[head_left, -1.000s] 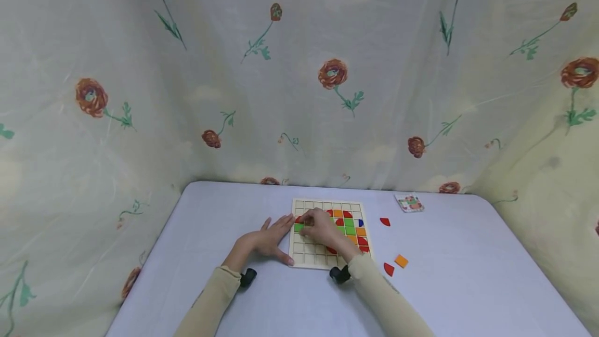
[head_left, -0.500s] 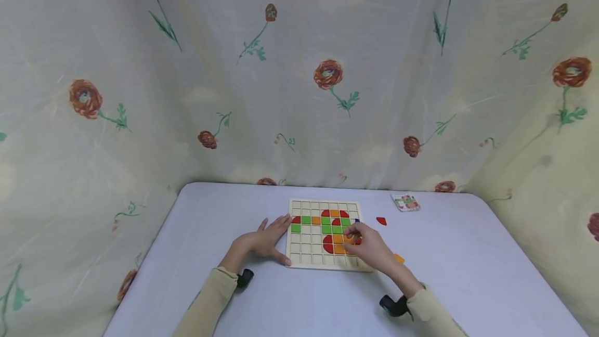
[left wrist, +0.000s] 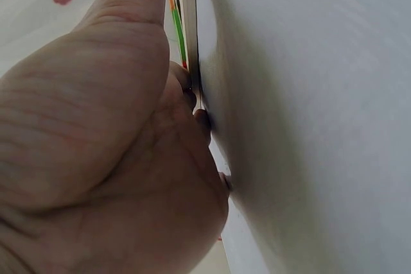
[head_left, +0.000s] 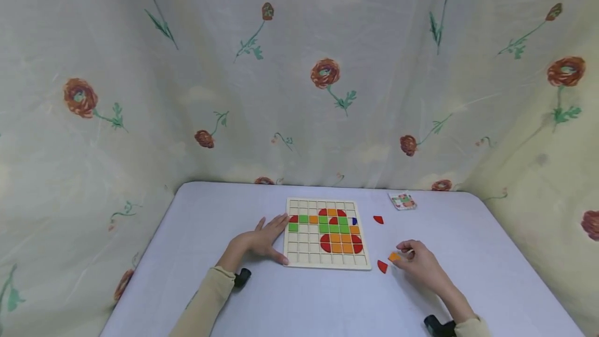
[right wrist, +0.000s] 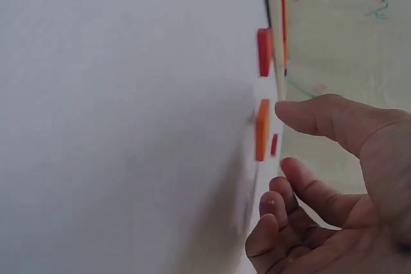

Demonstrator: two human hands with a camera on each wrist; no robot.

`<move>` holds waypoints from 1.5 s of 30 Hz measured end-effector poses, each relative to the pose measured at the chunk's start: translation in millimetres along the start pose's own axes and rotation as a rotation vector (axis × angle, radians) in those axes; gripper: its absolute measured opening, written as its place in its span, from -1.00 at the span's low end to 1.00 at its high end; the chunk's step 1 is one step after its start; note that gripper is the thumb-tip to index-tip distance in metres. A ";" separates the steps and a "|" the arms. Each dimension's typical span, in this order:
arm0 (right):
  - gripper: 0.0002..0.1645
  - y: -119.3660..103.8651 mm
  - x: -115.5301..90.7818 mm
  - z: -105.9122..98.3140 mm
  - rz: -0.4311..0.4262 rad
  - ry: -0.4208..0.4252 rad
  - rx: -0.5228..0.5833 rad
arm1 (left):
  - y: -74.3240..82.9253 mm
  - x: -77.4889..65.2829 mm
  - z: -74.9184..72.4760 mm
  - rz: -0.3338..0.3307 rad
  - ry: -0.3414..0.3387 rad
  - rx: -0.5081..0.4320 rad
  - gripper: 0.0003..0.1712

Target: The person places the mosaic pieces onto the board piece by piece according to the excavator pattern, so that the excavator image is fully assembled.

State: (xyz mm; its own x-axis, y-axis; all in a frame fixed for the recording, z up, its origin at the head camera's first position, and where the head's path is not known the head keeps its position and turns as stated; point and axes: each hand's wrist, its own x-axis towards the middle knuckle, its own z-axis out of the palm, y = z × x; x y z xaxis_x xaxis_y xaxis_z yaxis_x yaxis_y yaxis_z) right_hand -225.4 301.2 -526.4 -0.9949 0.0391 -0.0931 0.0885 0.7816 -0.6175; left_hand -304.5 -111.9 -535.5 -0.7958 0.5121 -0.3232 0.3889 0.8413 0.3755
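Observation:
The pale gridded board [head_left: 304,261] lies on the table, with red, green, orange and blue tiles set in several of its cells. Along its left edge my left hand [head_left: 264,240] is spread, thumb and fingertips touching the rim. Right of the board, my right hand [head_left: 423,269] is over a loose orange square tile [head_left: 393,257]. In the right wrist view, its thumb and fingers stand apart with nothing between them, and the orange tile [right wrist: 262,130] lies just past the thumb tip. A red quarter-round tile [head_left: 382,267] sits left of the orange one.
Another red quarter-round tile [head_left: 378,219] lies off the board's upper right. Behind it is a small printed pattern card [head_left: 403,202] near the table's back edge. Flower-patterned cloth [head_left: 299,118] hangs behind and beside the white table [head_left: 234,202].
From the board's left cells my right hand has moved right, across the board and off it, to the loose orange tile. A green tile shows where it was. My left hand stays at the rim.

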 end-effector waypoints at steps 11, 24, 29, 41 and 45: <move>-0.63 14.5 8.4 2.3 0.027 -0.037 -0.034 | -1.5 -0.7 0.2 0.005 0.004 0.004 0.43; -0.67 -3.1 16.9 5.8 -0.019 -0.043 -0.035 | 0.0 -0.5 -0.8 0.010 -0.001 0.001 0.42; -0.66 -34.5 21.6 20.1 -0.066 -0.063 0.016 | -0.6 -0.7 -1.1 0.003 0.000 -0.003 0.43; -0.77 -127.1 37.0 86.6 -0.340 -0.185 0.054 | -0.3 -0.3 -3.2 0.004 -0.004 0.011 0.43; -0.77 -147.1 46.9 104.9 -0.406 -0.241 0.042 | -1.1 0.7 -2.3 0.003 -0.010 -0.002 0.43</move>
State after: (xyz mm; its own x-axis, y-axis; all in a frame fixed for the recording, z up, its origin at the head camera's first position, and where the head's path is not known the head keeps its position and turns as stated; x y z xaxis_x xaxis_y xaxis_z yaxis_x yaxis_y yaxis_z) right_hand -280.0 122.8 -521.8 -0.9103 -0.4138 -0.0135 -0.2981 0.6778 -0.6721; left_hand -306.6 -112.9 -534.1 -0.7898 0.5163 -0.3311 0.3903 0.8395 0.3781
